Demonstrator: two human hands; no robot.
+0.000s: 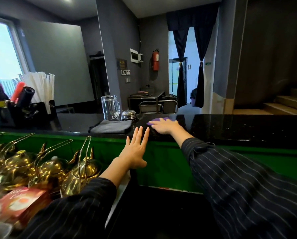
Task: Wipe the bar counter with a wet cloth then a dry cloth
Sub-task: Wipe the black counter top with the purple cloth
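Far left, a black holder of straws (pixel 40 87) occupies the counter (pixel 230 128). A folded grey cloth (pixel 112 126) lies untouched mid-counter, near a glass jar (pixel 109 107) and bell (pixel 128 114). Left hand (pixel 135 149) is flat, fingers spread, empty, at the near edge. Right hand (pixel 165 125) presses flat on the purple cloth (pixel 159 120). Judged step: wet wipe. Open room lies rightward; next move calls for sweeping there.
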